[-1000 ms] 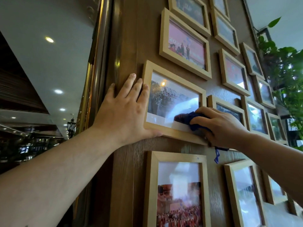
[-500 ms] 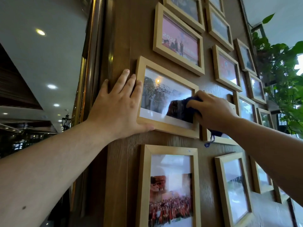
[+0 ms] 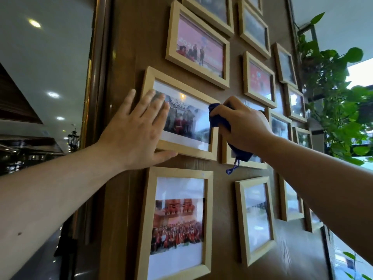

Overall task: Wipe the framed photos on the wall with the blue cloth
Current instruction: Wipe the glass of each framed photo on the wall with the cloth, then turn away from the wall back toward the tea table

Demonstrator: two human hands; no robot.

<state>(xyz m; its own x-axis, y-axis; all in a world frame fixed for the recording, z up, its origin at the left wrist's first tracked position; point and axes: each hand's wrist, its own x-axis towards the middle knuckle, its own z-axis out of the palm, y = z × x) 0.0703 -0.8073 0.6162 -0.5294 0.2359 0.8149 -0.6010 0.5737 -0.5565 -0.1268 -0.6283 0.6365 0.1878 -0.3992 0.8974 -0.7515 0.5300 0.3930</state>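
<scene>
Several light-wood framed photos hang on a brown wooden wall. The framed group photo (image 3: 187, 120) at mid-height is the one under my hands. My left hand (image 3: 137, 136) lies flat and spread over its left side, fingertips on the glass, thumb under the bottom rail. My right hand (image 3: 244, 126) is closed on the blue cloth (image 3: 218, 117), which is bunched against the frame's right edge. A cloth tail with a loop (image 3: 234, 166) dangles below my wrist.
A tall framed crowd photo (image 3: 177, 223) hangs directly below, another frame (image 3: 256, 217) to its right, a pink-backed photo (image 3: 199, 47) above. A leafy green plant (image 3: 335, 102) stands at the wall's right end. A brass-trimmed pillar edge (image 3: 90, 81) borders the left.
My right hand with the cloth has moved up and right, from the lower glass to the frame's right edge. My left hand slid right, from beside the frame onto its glass.
</scene>
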